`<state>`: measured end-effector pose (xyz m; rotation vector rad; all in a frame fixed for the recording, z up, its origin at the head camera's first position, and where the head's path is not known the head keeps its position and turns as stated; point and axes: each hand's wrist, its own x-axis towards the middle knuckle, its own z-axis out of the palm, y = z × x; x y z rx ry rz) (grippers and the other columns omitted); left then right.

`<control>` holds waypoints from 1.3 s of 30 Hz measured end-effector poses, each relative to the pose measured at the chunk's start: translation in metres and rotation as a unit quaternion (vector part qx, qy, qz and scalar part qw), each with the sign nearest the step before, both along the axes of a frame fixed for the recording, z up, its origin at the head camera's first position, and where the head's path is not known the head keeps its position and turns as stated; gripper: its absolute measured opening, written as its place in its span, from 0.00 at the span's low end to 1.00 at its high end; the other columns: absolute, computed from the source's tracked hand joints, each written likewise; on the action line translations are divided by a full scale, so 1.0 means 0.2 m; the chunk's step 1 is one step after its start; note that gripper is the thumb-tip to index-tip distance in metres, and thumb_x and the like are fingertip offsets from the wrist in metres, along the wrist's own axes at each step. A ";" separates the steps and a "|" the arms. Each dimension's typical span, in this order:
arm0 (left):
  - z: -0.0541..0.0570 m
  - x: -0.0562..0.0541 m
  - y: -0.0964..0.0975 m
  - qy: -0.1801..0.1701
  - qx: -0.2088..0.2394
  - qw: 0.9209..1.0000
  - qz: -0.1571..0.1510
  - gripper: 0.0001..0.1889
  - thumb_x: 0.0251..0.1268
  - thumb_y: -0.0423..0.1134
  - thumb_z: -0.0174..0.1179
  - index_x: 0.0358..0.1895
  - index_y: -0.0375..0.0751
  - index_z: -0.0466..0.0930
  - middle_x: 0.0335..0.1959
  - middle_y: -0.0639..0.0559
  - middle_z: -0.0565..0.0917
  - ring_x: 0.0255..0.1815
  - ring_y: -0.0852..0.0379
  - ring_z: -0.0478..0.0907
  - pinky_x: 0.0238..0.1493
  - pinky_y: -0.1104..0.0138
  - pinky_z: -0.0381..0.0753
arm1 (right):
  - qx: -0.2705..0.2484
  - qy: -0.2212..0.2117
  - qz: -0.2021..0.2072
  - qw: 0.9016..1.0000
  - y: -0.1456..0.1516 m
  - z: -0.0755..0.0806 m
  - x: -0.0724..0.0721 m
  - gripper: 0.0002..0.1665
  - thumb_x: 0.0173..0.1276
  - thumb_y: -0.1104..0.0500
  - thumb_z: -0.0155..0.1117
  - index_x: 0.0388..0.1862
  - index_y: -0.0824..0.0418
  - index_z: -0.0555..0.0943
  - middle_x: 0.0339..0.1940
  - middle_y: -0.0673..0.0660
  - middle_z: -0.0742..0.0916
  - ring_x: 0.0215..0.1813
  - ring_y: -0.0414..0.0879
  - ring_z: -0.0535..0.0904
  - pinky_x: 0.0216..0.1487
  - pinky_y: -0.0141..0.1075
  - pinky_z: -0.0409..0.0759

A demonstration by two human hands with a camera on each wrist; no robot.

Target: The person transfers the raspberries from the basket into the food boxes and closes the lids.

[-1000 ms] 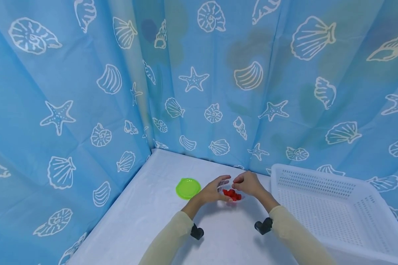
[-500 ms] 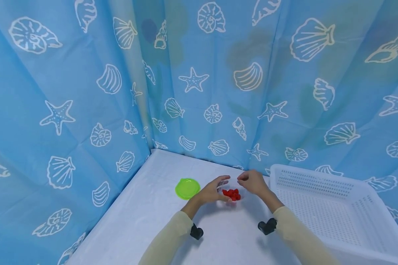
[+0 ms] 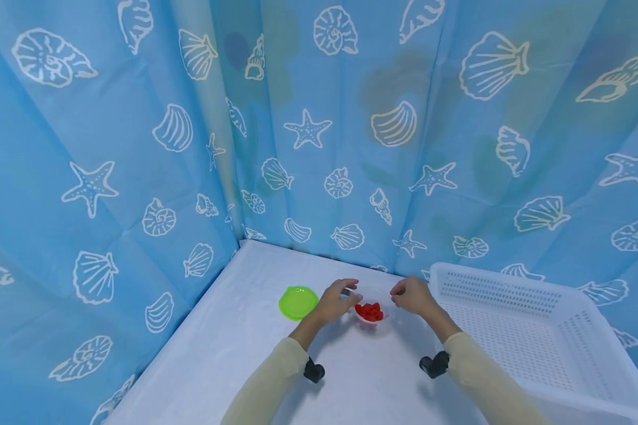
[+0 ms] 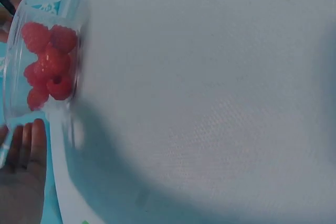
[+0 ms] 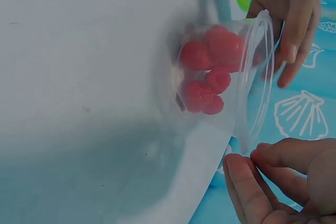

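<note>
A clear plastic cup point(image 3: 371, 324) stands on the white table, with several red raspberries point(image 3: 369, 311) inside. My left hand point(image 3: 332, 303) is beside the cup's left rim; in the left wrist view its fingers point(image 4: 38, 137) are nearly straight and a little apart from the cup. At the opposite side, my right hand point(image 3: 413, 295) pinches the rim between thumb and fingertips, as the right wrist view shows at the lower end of the rim point(image 5: 245, 142). A flat round green lid point(image 3: 299, 303) with a small tab lies left of my left hand.
A large white perforated plastic basket point(image 3: 516, 280) sits at the right side of the table point(image 3: 234, 342). Blue shell-patterned curtains point(image 3: 308, 177) hang behind and along the left edge. Each forearm wears a black wrist camera mount point(image 3: 313, 370).
My right hand has moved right, from over the cup to its right rim. My left hand has loosened from around the cup and drawn back to the left. The raspberries stay in the cup.
</note>
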<state>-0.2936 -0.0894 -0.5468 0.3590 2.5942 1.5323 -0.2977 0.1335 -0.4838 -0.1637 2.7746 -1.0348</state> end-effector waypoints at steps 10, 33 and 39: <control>0.00 0.02 -0.05 -0.062 0.090 0.993 0.054 0.11 0.69 0.39 0.60 0.49 0.38 0.82 0.35 0.51 0.82 0.31 0.58 0.79 0.37 0.69 0.83 | -0.018 -0.042 -0.025 0.999 -0.05 -0.05 0.01 0.14 0.65 0.65 0.67 0.48 0.68 0.81 0.36 0.58 0.84 0.34 0.49 0.80 0.42 0.37 0.84; 0.04 -0.03 -0.26 -0.135 0.119 0.977 0.114 0.10 0.67 0.39 0.63 0.47 0.41 0.83 0.38 0.50 0.82 0.33 0.54 0.79 0.35 0.69 0.84 | -0.093 -0.070 -0.030 0.993 -0.22 -0.10 -0.06 0.13 0.66 0.64 0.66 0.48 0.69 0.82 0.37 0.59 0.84 0.33 0.47 0.83 0.40 0.36 0.85; 0.05 -0.03 -0.29 -0.123 0.114 0.978 0.121 0.11 0.66 0.41 0.63 0.48 0.42 0.83 0.39 0.50 0.82 0.36 0.54 0.80 0.35 0.68 0.84 | -0.109 -0.066 -0.037 0.991 -0.24 -0.11 -0.09 0.13 0.66 0.63 0.66 0.48 0.67 0.83 0.39 0.59 0.85 0.34 0.46 0.84 0.41 0.36 0.85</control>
